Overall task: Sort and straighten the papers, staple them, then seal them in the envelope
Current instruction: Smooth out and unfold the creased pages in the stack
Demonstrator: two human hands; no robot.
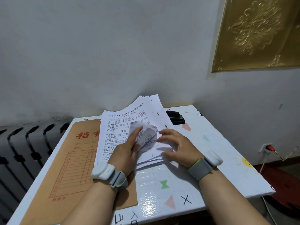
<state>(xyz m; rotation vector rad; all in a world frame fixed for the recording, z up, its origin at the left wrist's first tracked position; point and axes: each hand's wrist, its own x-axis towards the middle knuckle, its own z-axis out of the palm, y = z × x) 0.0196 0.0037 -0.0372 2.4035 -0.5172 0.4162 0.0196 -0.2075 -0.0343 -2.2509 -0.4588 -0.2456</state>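
A loose stack of white printed papers point(116, 127) lies on the table, its far edge curling up against the wall. My left hand point(128, 148) pinches a folded-over bundle of page corners point(146, 135) in the middle of the stack. Just right of that bundle, my right hand point(173, 143) rests flat on the sheets with fingers spread. A brown envelope point(73, 159) with red print lies flat under the stack's left side. A black stapler point(176, 118) sits behind the papers near the wall.
The white table point(211, 168) has coloured stickers and ends close on the right and front. A dark radiator point(24, 143) stands at the left. At the lower right are a wall socket point(266, 147) with a cable and a red stool point(285, 189).
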